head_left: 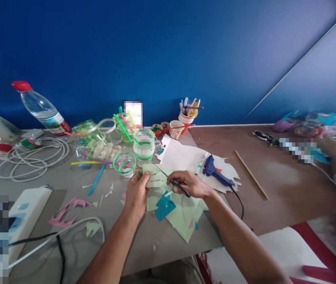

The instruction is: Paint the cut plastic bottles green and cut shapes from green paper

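My left hand (pixel 138 191) pinches a small piece of pale green paper (pixel 155 179) between thumb and fingers, above the middle of the table. In my right hand (pixel 191 184) is a pair of scissors (pixel 180 188) with dark handles, its thin blades pointing up and left at the green paper. Whether the blades are parted is hard to make out. Larger pale green sheets (pixel 187 227) lie beneath both hands, with a cut blue paper piece (pixel 165 207) on top. Just beyond my left hand sit a green-rimmed clear cup (pixel 124 165) and a clear jar with a green rim (pixel 144 146).
To the right, a blue glue gun (pixel 217 171) lies on torn white paper (pixel 178 156) near a wooden stick (pixel 251 174). Cables (pixel 32 159), a power strip (pixel 33 205), a tilted bottle (pixel 45 112) and pink scraps (pixel 67 213) occupy the left. Another person's hand (pixel 335 152) is far right.
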The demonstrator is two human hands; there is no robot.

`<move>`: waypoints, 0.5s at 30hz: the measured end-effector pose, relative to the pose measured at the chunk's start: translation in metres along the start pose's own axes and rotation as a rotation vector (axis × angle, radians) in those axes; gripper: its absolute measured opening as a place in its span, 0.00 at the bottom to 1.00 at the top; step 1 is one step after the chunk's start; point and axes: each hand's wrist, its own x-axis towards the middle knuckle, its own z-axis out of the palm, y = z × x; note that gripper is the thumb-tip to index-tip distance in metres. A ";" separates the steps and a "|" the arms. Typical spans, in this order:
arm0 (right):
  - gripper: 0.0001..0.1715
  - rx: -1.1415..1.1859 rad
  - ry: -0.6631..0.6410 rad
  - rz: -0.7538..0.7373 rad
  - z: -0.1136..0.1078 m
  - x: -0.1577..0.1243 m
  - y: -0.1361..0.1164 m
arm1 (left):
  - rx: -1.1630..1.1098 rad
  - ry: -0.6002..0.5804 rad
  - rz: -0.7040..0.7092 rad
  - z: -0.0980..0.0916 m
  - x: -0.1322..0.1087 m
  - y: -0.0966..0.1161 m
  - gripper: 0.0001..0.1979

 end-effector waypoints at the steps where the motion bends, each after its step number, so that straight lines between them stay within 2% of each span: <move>1: 0.26 -0.003 -0.001 0.000 0.000 0.000 0.000 | -0.002 -0.003 -0.001 0.000 0.000 0.000 0.17; 15: 0.27 0.001 0.000 -0.004 0.001 0.001 -0.002 | -0.027 0.008 -0.036 0.002 -0.003 0.001 0.16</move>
